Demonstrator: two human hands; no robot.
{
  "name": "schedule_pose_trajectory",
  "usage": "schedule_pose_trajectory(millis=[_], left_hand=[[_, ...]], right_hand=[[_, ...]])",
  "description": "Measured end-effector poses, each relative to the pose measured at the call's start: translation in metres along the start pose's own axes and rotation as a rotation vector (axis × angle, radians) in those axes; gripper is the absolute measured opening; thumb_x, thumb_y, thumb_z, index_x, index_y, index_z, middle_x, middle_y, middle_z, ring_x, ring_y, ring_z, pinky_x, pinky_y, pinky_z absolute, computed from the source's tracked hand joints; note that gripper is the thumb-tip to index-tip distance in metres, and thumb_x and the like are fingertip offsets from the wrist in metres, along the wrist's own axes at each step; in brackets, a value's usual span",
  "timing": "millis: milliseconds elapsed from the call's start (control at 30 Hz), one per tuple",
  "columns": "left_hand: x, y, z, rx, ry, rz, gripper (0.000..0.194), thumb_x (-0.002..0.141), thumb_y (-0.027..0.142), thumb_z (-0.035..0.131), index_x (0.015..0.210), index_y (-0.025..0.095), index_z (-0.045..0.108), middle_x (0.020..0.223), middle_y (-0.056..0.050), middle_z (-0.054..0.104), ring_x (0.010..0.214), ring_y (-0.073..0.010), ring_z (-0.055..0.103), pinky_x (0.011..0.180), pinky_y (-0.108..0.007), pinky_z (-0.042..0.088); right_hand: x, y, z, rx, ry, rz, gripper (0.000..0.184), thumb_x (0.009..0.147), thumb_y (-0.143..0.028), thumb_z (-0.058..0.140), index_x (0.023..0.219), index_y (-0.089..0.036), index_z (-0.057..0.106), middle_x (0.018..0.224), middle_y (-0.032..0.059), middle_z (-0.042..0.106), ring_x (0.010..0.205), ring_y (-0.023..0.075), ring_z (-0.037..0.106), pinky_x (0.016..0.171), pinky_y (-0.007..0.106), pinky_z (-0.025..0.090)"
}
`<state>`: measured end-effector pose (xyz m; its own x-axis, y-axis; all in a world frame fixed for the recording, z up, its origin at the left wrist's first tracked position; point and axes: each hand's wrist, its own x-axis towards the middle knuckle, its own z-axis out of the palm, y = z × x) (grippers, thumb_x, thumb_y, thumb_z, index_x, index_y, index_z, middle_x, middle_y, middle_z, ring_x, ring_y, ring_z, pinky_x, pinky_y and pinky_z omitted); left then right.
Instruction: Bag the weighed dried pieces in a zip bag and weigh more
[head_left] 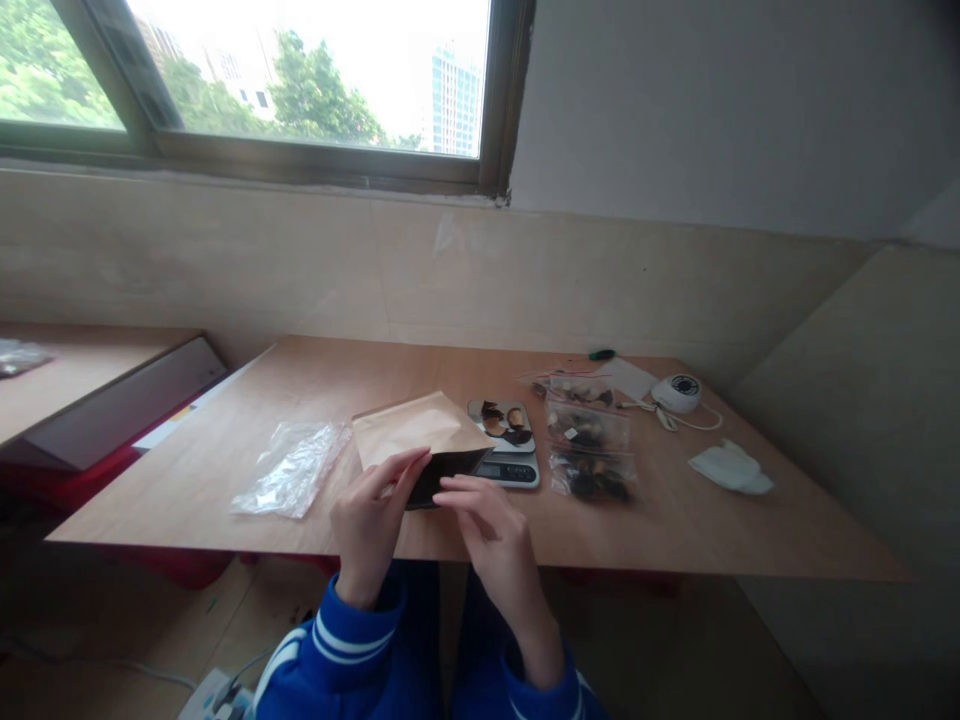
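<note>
A brown paper bag (420,425) with a dark opening or side facing me is held over the table's front part. My left hand (375,515) is closed, pinching the bag's near edge between thumb and fingers. My right hand (491,525) is closed at the right of the dark part, its fingertips on the edge. Just behind the bag stands a white kitchen scale (531,470), partly covered by it. Dark and tan dried pieces (517,436) lie on the scale's plate.
Clear zip bags with dried pieces (592,478) lie right of the scale. A crumpled clear plastic bag (289,470) is at left. Farther right are a white dome camera (676,392) with a cable, a white crumpled wrapper (731,468) and a green-handled tool (602,354).
</note>
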<state>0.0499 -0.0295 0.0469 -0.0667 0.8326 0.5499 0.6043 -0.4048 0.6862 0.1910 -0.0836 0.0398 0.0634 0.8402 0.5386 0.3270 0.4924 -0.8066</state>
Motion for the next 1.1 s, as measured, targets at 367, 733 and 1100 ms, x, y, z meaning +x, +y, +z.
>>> schedule_pose_trajectory(millis=[367,733,1100], left_hand=[[-0.003,-0.023,-0.022,-0.107,0.111,-0.173,0.018,0.079,0.042,0.063,0.087,0.029,0.073,0.089,0.004,0.075,0.085,-0.0175,0.07,0.079,-0.026,0.053],[-0.006,-0.026,-0.029,-0.167,0.095,-0.205,0.019,0.077,0.044,0.066,0.086,0.028,0.073,0.088,0.003,0.075,0.085,-0.0179,0.069,0.08,-0.027,0.053],[-0.014,-0.025,-0.019,-0.136,0.066,-0.158,0.02,0.078,0.045,0.064,0.086,0.028,0.073,0.087,0.003,0.075,0.084,-0.0183,0.07,0.077,-0.026,0.054]], right_hand=[[0.007,0.042,-0.034,-0.061,0.348,0.18,0.019,0.085,-0.024,0.058,0.102,-0.024,0.068,0.106,0.0058,0.071,0.101,0.0228,0.065,0.091,0.039,0.051],[0.049,0.12,-0.019,-0.516,0.002,0.103,0.034,0.083,-0.01,0.047,0.109,-0.018,0.067,0.122,0.0122,0.064,0.121,0.0269,0.053,0.108,0.051,0.031],[-0.004,-0.005,-0.015,0.277,-0.132,0.135,0.03,0.089,-0.014,0.04,0.088,-0.021,0.069,0.087,0.0032,0.069,0.086,0.0162,0.064,0.08,0.029,0.051]])
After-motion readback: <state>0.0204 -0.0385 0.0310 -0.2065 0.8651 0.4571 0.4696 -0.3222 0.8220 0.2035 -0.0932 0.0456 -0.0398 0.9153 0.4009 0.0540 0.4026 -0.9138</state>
